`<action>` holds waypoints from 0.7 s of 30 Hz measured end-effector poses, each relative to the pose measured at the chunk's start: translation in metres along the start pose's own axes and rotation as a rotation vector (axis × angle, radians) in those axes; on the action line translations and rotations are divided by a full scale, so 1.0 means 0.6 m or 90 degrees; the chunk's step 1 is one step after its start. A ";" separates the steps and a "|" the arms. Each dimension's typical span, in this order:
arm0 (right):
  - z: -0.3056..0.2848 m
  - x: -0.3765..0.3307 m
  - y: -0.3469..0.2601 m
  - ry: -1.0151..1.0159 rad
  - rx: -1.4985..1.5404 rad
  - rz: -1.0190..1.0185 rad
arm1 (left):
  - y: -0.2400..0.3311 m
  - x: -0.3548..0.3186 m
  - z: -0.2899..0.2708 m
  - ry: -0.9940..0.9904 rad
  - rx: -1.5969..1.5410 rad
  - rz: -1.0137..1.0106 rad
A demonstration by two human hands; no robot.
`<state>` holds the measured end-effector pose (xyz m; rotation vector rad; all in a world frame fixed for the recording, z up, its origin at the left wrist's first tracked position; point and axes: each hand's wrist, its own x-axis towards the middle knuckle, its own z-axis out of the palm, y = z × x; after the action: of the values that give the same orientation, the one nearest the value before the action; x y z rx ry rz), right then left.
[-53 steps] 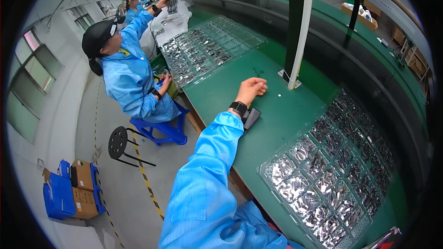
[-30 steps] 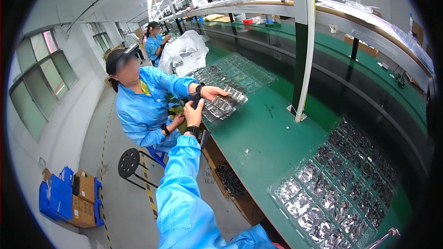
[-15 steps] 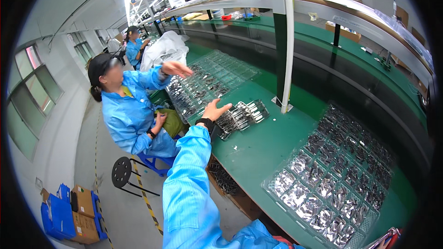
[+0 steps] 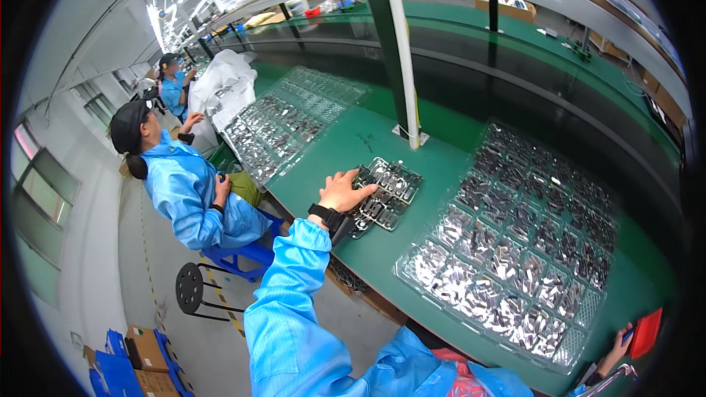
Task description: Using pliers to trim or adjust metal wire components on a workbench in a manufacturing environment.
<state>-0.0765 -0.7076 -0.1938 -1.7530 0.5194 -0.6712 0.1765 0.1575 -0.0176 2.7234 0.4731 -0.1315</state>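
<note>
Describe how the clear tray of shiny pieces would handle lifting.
The tray may flex: its rim looks thin. It is probably heavy, with pieces heaped across most of it. They look loose and could spill if tilted.

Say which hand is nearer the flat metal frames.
Left. The left hand is at the flat metal frames, fingers spread over their left edge. What looks like the right hand is at lower right by the red tray, past the large clear parts tray.
</note>
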 end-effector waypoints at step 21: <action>0.129 -0.076 -0.204 0.046 -0.065 -0.039 | 0.059 0.005 0.055 0.002 -0.177 0.232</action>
<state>-0.0574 -0.5898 -0.0999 -1.8527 0.5589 -0.7648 0.1902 0.1153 -0.0363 2.4836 -0.0112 0.0333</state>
